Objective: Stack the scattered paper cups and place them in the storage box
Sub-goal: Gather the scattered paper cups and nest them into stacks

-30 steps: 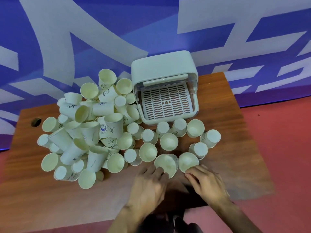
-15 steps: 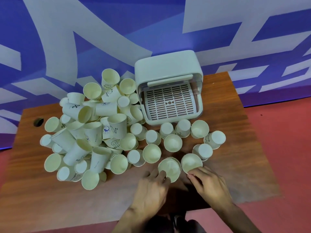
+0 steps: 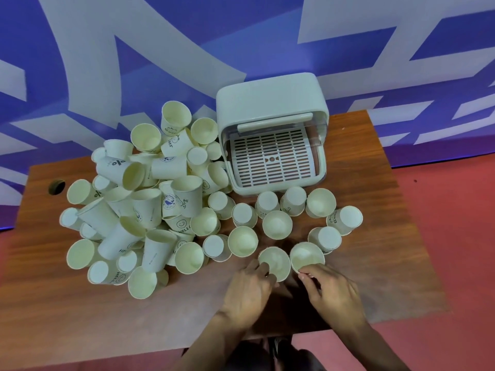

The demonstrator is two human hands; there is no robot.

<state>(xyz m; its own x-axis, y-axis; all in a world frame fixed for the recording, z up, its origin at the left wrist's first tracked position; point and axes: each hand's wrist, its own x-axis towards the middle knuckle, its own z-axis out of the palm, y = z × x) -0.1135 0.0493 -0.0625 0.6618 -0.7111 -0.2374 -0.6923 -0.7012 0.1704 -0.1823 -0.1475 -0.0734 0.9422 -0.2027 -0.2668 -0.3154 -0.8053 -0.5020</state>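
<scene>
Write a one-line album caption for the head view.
Left hand holds the left cup, right hand the right cup, before a cup pile and open box.

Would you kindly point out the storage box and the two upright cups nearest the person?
storage box (image 3: pixel 270 100), head view, on its white top.
near-left cup (image 3: pixel 274 261), head view, inside its open mouth.
near-right cup (image 3: pixel 306 255), head view, inside its open mouth.

Left hand (image 3: pixel 247 291), right hand (image 3: pixel 332 290) — both curled

The left hand (image 3: pixel 249 293) and right hand (image 3: pixel 333 291) extend from bare forearms (image 3: pixel 375 344), dark clothing (image 3: pixel 254 356) below.
</scene>
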